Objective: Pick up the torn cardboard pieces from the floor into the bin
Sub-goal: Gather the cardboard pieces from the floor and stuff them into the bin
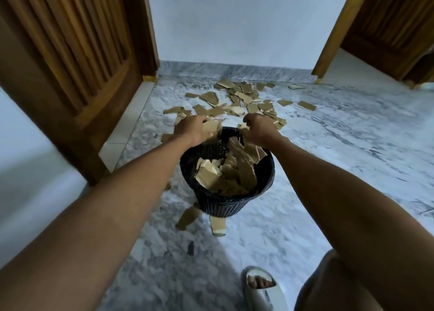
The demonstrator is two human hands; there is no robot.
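The left hand (192, 128) curls its grip round a tan cardboard piece (210, 127) just beyond the far rim of the bin (266, 172). The right hand (257, 128) hangs over that rim, fingers bent; it seems to pinch a small scrap, though what its grip holds is too hidden to tell. Both arms stretch forward, one on each side of the bin.

The bin is black, round and latticed, standing on the marble floor (328, 146) and heaped with torn brown pieces (232, 170), some showing a paler face. Beyond the bin lies a wide scatter (244, 99) of ragged scraps, reaching toward the wall. Two more scraps (187, 216) lie against the bin's near base. Nearer than the bin, a foot in a pale sandal (260, 287) rests on the floor.
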